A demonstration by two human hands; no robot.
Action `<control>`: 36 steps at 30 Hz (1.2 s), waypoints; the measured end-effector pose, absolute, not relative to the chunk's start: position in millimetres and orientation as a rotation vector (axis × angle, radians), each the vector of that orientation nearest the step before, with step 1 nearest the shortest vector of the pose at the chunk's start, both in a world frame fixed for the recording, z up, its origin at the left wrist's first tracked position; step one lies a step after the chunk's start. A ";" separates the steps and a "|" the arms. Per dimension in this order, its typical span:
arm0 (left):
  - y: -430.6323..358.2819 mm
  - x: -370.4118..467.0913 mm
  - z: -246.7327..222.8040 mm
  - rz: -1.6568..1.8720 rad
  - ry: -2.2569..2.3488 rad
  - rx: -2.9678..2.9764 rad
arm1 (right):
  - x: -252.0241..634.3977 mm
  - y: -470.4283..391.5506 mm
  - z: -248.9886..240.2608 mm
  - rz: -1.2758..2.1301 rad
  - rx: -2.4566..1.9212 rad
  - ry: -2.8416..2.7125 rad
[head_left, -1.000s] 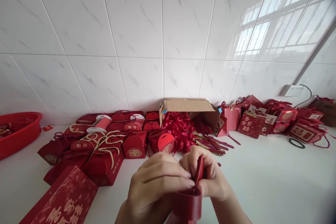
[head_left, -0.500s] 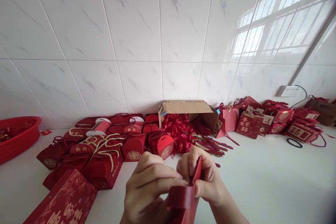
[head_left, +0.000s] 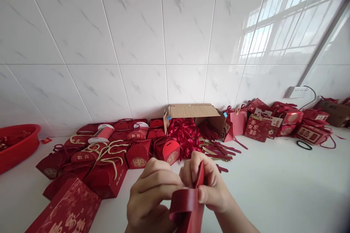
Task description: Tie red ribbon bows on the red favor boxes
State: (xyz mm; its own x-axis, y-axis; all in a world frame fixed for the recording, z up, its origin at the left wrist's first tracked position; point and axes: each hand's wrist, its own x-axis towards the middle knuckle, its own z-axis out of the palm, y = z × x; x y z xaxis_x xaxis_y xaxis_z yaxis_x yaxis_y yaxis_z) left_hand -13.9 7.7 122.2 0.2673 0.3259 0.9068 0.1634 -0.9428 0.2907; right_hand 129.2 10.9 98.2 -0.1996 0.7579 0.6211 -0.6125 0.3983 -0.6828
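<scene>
Both hands are at the bottom centre, closed round a red gift bag (head_left: 199, 209) seen nearly edge-on. My right hand (head_left: 212, 187) pinches its upper edge between thumb and fingers. On the other side, my left hand (head_left: 151, 193) has curled fingers at the bag's mouth; the fingertips are partly hidden. A glossy dark red strap (head_left: 183, 201) loops out from the bag beside the left hand. At lower left lies a flat red gift bag (head_left: 72, 211) with pale lettering, a hole near its top edge.
Red gift boxes (head_left: 105, 178), some with gold rope handles, crowd the left. A red basin (head_left: 20, 145) stands beyond. A cardboard box (head_left: 193, 110) spills red ribbons (head_left: 184, 136); loose straps (head_left: 218, 149) lie alongside. More gift bags (head_left: 257, 127) line the tiled wall (head_left: 142, 36) rightward.
The hands and the bag have shifted slightly left. The strap's loop shows more roundly now. Both hands keep nearly the same grip.
</scene>
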 end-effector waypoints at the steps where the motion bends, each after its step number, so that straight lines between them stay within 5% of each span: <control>1: 8.7 -12.0 124.6 1.747 0.416 2.362 | 130.9 11.4 99.1 1.237 -0.141 -1.265; 8: 10.8 -21.3 137.3 1.335 0.643 2.009 | 154.5 5.3 107.7 0.978 -0.180 -1.316; 15: 5.9 -43.9 140.6 1.359 0.559 2.125 | 161.8 -6.0 118.8 0.345 -0.447 -1.659; 24: -2.9 -42.3 140.9 1.195 0.940 2.276 | 162.9 -3.4 117.6 0.243 -0.540 -1.770; 31: -5.4 -25.9 134.0 1.412 1.133 2.081 | 164.0 -0.2 117.7 0.225 -0.568 -1.790; 36: 14.4 -29.5 133.4 1.901 0.966 2.190 | 166.3 1.3 116.3 0.238 -0.618 -1.755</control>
